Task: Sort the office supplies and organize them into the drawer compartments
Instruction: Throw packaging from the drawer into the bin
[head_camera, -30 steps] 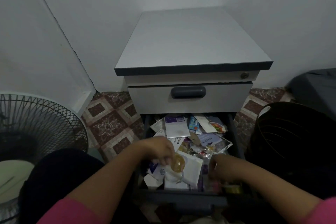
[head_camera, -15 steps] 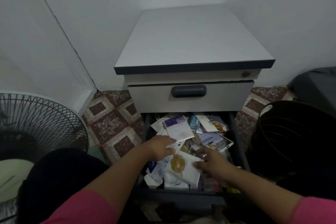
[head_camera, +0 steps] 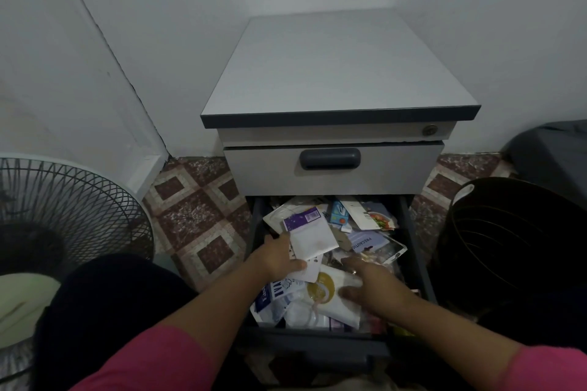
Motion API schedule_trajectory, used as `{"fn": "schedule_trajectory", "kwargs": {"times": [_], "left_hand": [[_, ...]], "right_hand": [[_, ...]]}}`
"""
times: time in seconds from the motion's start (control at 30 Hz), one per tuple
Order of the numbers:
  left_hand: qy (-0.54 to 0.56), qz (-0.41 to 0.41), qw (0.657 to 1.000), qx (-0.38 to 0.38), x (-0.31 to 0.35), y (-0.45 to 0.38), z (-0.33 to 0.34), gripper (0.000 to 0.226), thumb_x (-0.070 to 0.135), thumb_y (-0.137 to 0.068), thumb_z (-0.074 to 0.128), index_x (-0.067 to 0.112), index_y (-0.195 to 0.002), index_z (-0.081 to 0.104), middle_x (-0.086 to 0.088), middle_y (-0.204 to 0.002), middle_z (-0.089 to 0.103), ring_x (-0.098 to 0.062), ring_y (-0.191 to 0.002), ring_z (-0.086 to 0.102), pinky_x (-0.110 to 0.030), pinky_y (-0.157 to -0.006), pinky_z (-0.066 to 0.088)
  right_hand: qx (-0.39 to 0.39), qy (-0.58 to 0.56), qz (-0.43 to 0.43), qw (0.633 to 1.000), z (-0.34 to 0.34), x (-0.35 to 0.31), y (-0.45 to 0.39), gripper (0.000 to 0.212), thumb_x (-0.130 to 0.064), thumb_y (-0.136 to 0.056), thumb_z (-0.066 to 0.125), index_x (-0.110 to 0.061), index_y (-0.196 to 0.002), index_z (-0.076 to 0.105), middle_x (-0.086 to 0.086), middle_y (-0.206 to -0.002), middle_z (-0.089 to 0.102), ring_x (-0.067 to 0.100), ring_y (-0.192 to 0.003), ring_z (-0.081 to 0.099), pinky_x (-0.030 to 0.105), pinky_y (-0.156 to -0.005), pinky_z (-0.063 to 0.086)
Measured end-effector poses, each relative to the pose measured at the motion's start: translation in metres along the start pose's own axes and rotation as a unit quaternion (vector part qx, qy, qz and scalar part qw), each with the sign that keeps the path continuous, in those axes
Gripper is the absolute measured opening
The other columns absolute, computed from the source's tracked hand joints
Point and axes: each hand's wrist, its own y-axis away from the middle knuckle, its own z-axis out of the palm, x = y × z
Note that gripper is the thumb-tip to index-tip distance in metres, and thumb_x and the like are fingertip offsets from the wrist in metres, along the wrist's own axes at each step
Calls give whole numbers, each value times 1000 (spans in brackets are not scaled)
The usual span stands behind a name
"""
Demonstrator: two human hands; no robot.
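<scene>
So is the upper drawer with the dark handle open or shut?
Shut. The upper drawer sits flush under the cabinet top, while the lower drawer is pulled out, full of packets.

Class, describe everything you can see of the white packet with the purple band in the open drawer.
The white packet with the purple band is flat and looks like paper or plastic, with a barcode on its purple top strip. It lies tilted on the clutter in the open drawer, toward the left. The left hand holds its lower left edge.
</scene>
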Motion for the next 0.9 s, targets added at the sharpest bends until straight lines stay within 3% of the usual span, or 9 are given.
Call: {"fn": "schedule_trajectory", "kwargs": {"times": [0.13,0.23,0.33,0.43,0.53,0.6,0.67,0.8,0.9], "left_hand": [[48,10,998,46,1,-2,-2,95,37,-77,77,17,-149,19,-13,-140,43,-26,-124,47,-35,-102,42],[105,6,991,86,2,-1,-13,75,17,-74,80,10,-136,38,-10,-127,56,-22,-112,54,-35,-94,49],[142,1,985,96,6,5,-20,62,2,-74,78,8,-128,47,-9,-117,60,-20,-101,58,-31,-83,51],[194,1,978,78,7,8,-22,69,-10,-76,67,16,-136,45,-8,-116,60,-19,-99,58,-27,-76,50],[234,-3,971,45,12,10,-21,58,-2,-83,61,17,-136,45,-5,-109,58,-18,-93,59,-26,-75,50],[259,-5,965,39,15,11,-18,49,13,-88,63,14,-133,45,-2,-106,57,-16,-91,59,-25,-77,48],[266,-3,964,31,15,12,-13,53,22,-86,69,16,-132,44,3,-105,57,-12,-90,59,-21,-75,46],[214,-26,976,6,10,11,-11,67,12,-72,82,11,-127,45,-4,-115,62,-19,-102,61,-34,-88,52],[217,-36,975,7,9,10,-18,65,6,-65,85,5,-120,51,-7,-109,65,-21,-97,64,-35,-83,55]], "right_hand": [[2,25,8,1000,-3,-1,-1,41,-27,-87,65,-26,-126,55,-3,-123,59,13,-109,56,26,-87,45],[4,41,22,999,-10,-1,-4,26,-20,-84,61,-22,-109,61,-1,-106,62,14,-94,58,28,-76,49],[-19,123,57,991,-23,0,-5,26,-15,-85,57,-17,-110,62,1,-108,62,14,-92,57,26,-75,48],[-32,209,91,973,-31,9,-4,28,-18,-88,54,-19,-115,60,1,-118,60,16,-104,58,27,-85,50],[-60,287,111,950,-32,18,3,36,-21,-92,52,-18,-128,52,2,-131,53,19,-118,54,29,-92,46],[-91,308,122,939,-30,22,2,45,-25,-89,60,-17,-131,48,3,-134,50,20,-121,52,31,-94,45],[-103,314,129,935,-30,22,0,53,-29,-85,66,-18,-133,46,2,-135,49,20,-123,51,32,-96,45],[-107,303,122,939,-37,20,-5,51,-35,-79,72,-19,-124,54,1,-128,55,19,-117,54,32,-93,47],[-103,295,112,943,-49,17,-5,48,-40,-77,72,-18,-118,60,0,-120,60,18,-109,58,31,-88,50]]}}
